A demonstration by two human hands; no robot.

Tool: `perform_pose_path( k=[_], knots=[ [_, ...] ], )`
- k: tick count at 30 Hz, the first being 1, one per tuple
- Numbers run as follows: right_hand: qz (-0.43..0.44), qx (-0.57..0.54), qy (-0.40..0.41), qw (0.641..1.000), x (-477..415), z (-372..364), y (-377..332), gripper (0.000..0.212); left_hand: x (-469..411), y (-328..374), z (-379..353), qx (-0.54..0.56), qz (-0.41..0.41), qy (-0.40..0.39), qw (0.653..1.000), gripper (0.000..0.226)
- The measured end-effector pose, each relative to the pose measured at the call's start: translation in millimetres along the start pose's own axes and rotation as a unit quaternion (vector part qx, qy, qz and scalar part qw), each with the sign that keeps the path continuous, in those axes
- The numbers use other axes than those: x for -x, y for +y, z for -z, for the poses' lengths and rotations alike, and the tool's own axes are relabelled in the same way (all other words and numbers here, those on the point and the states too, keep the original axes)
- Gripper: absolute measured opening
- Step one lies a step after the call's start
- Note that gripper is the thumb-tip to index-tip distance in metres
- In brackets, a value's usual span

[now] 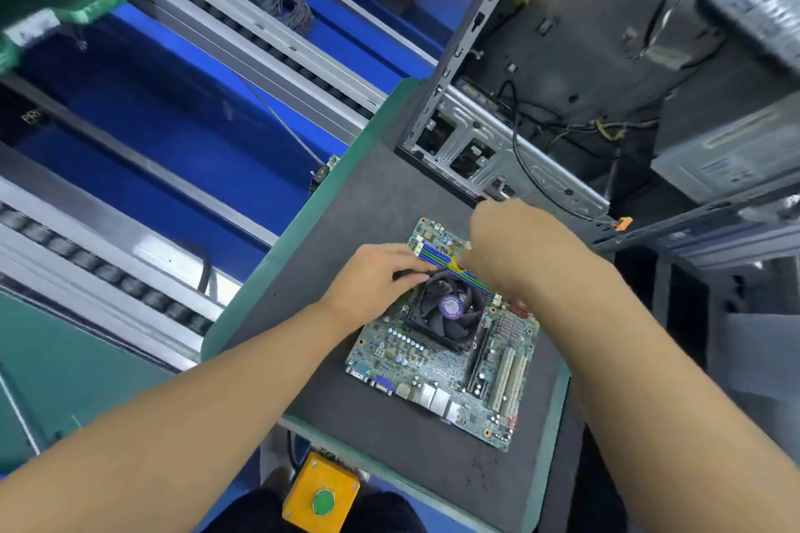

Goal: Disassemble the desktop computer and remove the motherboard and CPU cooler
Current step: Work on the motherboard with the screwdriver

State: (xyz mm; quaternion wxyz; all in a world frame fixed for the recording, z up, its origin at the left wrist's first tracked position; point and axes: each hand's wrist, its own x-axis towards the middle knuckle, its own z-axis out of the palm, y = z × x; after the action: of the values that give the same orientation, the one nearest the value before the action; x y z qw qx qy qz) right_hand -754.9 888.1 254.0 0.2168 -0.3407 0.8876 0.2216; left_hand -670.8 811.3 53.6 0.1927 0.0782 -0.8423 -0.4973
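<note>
Clearly the motherboard (433, 364) is out of the computer case (562, 69): it lies flat on the dark mat of the table (389, 195), near the person, while the opened case stands at the far right with loose cables hanging inside. The CPU cooler (448, 312) still sits on the board, its black fan facing up. The left hand (381, 277) lies on the cooler's far left corner, fingers fairly straight and pressing on its frame without wrapping round it. The right hand (519, 242) hovers over the far end of the board by the blue and green memory slots (433, 253), its fingers curled under and its back turned to the camera; a small yellow tab (454, 264) shows just beside it, but I cannot tell whether the fingers pinch anything. The step in hand appears to be freeing the cooler from the board. The next move probably calls for steadying the board with one hand while the other releases the cooler's fastenings or fan lead, then lifting it straight up. A yellow button box (322, 493) sits at the near edge.
</note>
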Motion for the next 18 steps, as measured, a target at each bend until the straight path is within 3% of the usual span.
perform_pose_path(
  k=[3,6,9,12,18],
  knots=[
    [0.006,0.043,-0.102,0.994,-0.8,-3.2,-14.6,0.009,5.6,-2.8,-2.6,-0.05,-0.002,0.015,0.999,0.017],
    [0.015,0.087,-0.068,0.994,-4.3,2.1,-19.8,0.008,15.9,-3.7,-11.7,-0.109,0.047,0.067,0.991,0.022],
    [0.013,0.143,-0.039,0.989,-12.4,9.3,-21.1,0.015,22.7,-4.3,-18.7,-0.049,0.077,0.054,0.994,0.013],
    [0.019,0.16,-0.048,0.986,-22.6,10.8,-24.5,0.025,22.8,-3.4,-21.5,-0.037,0.078,0.06,0.994,0.017],
    [0.037,0.146,-0.089,0.985,-36.0,11.2,-23.2,0.011,20.5,-5.3,-22.6,-0.04,0.075,0.062,0.994,0.013]
  ],
)
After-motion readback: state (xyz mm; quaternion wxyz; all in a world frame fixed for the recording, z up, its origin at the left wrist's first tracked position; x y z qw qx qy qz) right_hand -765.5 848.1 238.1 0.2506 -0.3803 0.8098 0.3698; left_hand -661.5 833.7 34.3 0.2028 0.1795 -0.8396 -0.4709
